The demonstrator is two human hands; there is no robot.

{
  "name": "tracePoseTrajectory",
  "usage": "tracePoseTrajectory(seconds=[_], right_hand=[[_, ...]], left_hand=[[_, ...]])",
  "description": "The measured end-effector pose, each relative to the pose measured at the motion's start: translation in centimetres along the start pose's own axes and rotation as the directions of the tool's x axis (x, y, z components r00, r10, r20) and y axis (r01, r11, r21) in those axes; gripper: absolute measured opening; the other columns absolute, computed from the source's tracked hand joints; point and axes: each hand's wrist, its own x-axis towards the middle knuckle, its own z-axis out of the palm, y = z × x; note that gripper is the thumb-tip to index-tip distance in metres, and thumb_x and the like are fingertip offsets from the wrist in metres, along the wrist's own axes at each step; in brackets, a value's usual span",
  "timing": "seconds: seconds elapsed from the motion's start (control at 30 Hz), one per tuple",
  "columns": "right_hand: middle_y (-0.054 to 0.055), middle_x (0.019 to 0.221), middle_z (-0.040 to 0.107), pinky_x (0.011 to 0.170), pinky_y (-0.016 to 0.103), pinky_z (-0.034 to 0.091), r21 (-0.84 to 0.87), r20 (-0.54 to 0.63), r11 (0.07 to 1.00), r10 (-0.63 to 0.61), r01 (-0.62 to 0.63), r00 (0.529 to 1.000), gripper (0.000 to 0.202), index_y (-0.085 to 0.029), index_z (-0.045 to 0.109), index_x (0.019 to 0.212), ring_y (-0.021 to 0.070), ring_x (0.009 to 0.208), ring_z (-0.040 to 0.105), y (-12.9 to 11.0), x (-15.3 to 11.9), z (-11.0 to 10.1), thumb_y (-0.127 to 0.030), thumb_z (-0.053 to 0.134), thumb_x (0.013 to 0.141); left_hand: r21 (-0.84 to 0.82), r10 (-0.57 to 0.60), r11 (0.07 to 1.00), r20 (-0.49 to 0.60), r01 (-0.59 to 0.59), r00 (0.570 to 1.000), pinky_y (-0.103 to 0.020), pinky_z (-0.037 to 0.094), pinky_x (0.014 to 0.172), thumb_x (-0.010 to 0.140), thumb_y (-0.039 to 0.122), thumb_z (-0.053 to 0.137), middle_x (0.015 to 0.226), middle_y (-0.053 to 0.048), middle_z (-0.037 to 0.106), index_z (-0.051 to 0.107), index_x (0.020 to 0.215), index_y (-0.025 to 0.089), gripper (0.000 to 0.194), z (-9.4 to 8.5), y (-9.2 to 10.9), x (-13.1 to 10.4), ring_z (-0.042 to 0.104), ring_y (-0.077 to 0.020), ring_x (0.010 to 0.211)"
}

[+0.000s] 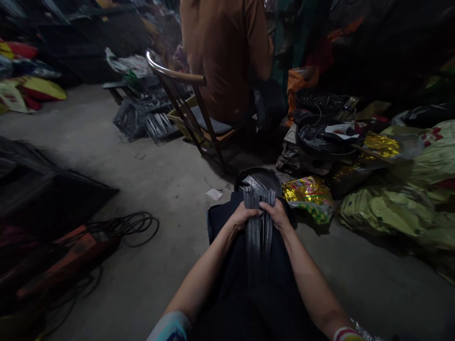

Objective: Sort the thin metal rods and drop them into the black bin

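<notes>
Lap: dark cloth (231,265) covers your legs, the bunched rods lying lengthwise above it, between your forearms
Left hand: your left hand (242,216) clamps the left bunch of thin rods (253,237), thumb across its near face
Right hand: your right hand (278,215) grips the right bunch of thin rods (269,237), close beside the other, a narrow dark gap showing between them lower down
Basin: just past your hands, a round black basin (274,181) holds more thin rods, partly hidden by the bunches
Floor: a white scrap (214,193) lies left of the basin, a gold packet (308,190) to its right; dark cables (142,229) coil well to your left
Right side: pale green sacks (387,208) slump past the packet, and a black pan (302,137) of dark strands sits farther back
Chair: a person in a brown shirt (222,61) sits on a wooden chair (177,76), back turned to you
</notes>
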Motion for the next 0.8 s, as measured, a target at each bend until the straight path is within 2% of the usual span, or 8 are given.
tracePoseTrajectory(seconds=[0.17, 0.33, 0.47, 0.6, 0.8], right_hand=[[0.006, 0.09, 0.075, 0.079, 0.034, 0.053, -0.066, 0.002, 0.998, -0.009, 0.009, 1.0, 0.037, -0.016, 0.071, 0.092, 0.0226, 0.082, 0.068, 0.0, 0.0, 0.3, -0.038, 0.081, 0.064], [0.004, 0.083, 0.073, 0.072, 0.031, 0.052, -0.023, -0.021, 1.0, -0.008, 0.008, 1.0, 0.033, -0.016, 0.07, 0.086, 0.0204, 0.075, 0.066, 0.1, -0.2, 0.6, -0.039, 0.078, 0.064], [-0.001, 0.064, 0.065, 0.057, 0.027, 0.048, -0.015, -0.05, 0.999, 0.028, -0.029, 0.998, 0.033, -0.016, 0.065, 0.078, 0.0156, 0.056, 0.059, 0.1, -0.5, 0.6, -0.043, 0.078, 0.063], [-0.001, 0.067, 0.065, 0.056, 0.026, 0.048, -0.06, 0.0, 0.998, -0.008, 0.008, 1.0, 0.037, -0.017, 0.066, 0.082, 0.0146, 0.057, 0.058, -0.2, -0.8, 0.8, -0.043, 0.08, 0.061], [-0.002, 0.06, 0.061, 0.052, 0.026, 0.046, -0.096, 0.069, 0.995, -0.014, 0.021, 0.998, 0.027, -0.018, 0.064, 0.07, 0.0127, 0.051, 0.053, -0.7, -1.2, 1.3, -0.041, 0.077, 0.065]], left_hand=[[0.018, 0.023, 1.0, 0.017, -0.023, 1.0, -0.035, 0.05, 0.079, 0.05, 0.014, 0.084, 0.088, -0.008, 0.072, 0.069, 0.096, 0.01, 0.048, 0.0, -0.1, -0.2, 0.066, -0.0222, 0.079], [0.026, 0.039, 0.999, -0.006, -0.038, 0.999, -0.033, 0.05, 0.077, 0.051, 0.014, 0.083, 0.086, -0.007, 0.072, 0.069, 0.094, 0.01, 0.046, 0.1, 0.2, -0.8, 0.066, -0.0205, 0.076], [0.031, 0.037, 0.999, -0.015, -0.036, 0.999, -0.034, 0.051, 0.075, 0.05, 0.014, 0.084, 0.08, -0.006, 0.071, 0.068, 0.091, 0.01, 0.044, 0.1, 0.5, -1.3, 0.065, -0.0194, 0.07], [0.008, 0.053, 0.999, 0.014, -0.053, 0.998, -0.035, 0.051, 0.073, 0.05, 0.015, 0.084, 0.081, -0.007, 0.072, 0.07, 0.095, 0.01, 0.047, 0.2, 0.8, -1.9, 0.065, -0.0202, 0.069], [0.019, 0.096, 0.995, 0.009, -0.096, 0.995, -0.033, 0.05, 0.072, 0.049, 0.014, 0.084, 0.082, -0.007, 0.072, 0.071, 0.091, 0.009, 0.045, 0.0, 0.9, -2.4, 0.065, -0.0201, 0.072]])
